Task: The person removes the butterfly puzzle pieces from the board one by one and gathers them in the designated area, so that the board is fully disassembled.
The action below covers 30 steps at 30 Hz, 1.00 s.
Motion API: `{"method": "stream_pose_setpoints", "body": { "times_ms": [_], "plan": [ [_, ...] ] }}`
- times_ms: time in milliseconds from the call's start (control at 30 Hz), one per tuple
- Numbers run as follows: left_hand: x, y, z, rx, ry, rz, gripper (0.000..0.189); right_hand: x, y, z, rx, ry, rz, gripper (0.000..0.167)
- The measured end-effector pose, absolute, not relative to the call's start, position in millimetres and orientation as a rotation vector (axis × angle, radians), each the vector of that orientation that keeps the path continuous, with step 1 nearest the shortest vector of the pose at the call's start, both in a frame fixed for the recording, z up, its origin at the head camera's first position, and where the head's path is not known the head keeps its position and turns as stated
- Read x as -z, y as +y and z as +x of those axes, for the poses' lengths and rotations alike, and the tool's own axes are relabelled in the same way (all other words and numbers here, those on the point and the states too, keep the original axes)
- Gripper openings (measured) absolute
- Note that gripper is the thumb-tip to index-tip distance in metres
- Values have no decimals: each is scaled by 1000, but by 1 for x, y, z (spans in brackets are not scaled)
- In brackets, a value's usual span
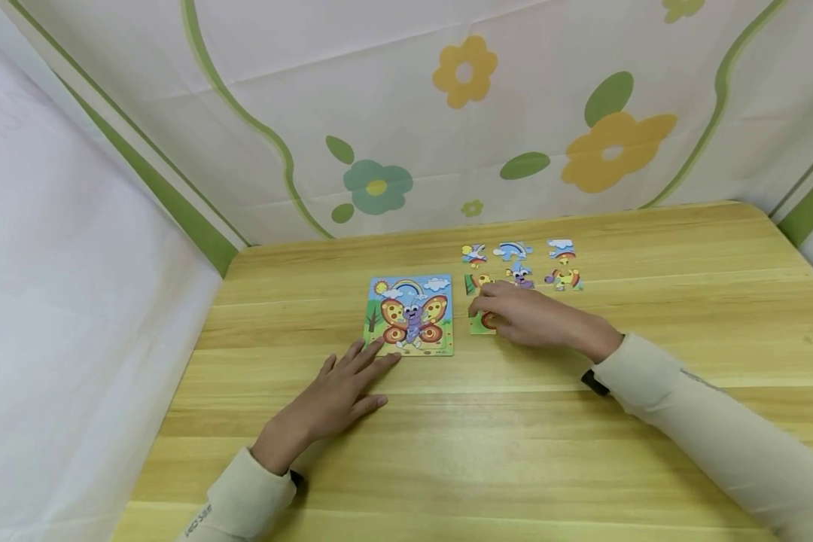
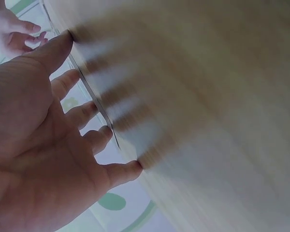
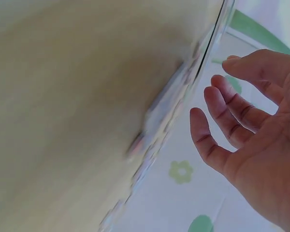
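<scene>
A square butterfly puzzle board (image 1: 412,315) lies flat on the wooden table, showing a sun, a rainbow and a purple-bodied butterfly. My left hand (image 1: 339,395) is spread at its lower left edge, fingertips at the rim; the left wrist view shows those fingers (image 2: 104,137) resting down with nothing gripped. To the right of the board, my right hand (image 1: 525,312) hovers over loose jigsaw pieces and partly covers them. A green piece with a red ring (image 1: 481,324) shows beneath its fingers. In the right wrist view, the thumb and fingers (image 3: 215,104) are loosely bent, apart and holding nothing.
Several more jigsaw pieces lie in rows behind the right hand, among them a rainbow piece (image 1: 513,251), a cloud piece (image 1: 561,248) and a wing piece (image 1: 564,279). A flowered cloth wall (image 1: 406,98) rises at the table's (image 1: 488,452) back edge.
</scene>
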<state>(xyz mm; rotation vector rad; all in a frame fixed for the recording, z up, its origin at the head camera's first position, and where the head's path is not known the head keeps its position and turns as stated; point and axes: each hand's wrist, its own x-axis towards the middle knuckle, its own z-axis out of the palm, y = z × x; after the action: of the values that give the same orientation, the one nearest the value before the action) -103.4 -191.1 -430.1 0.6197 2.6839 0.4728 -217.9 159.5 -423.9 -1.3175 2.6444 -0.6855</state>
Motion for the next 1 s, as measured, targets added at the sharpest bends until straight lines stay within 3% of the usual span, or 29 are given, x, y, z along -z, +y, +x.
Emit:
{"method": "stream_pose_setpoints", "body": {
  "times_ms": [500, 1000],
  "plan": [
    [427, -191, -104, -474, 2677, 626, 61, 411, 91, -220, 550, 2521, -1368, 41],
    [429, -192, -105, -467, 2677, 638, 62, 414, 71, -225, 466, 2453, -1272, 45]
  ]
}}
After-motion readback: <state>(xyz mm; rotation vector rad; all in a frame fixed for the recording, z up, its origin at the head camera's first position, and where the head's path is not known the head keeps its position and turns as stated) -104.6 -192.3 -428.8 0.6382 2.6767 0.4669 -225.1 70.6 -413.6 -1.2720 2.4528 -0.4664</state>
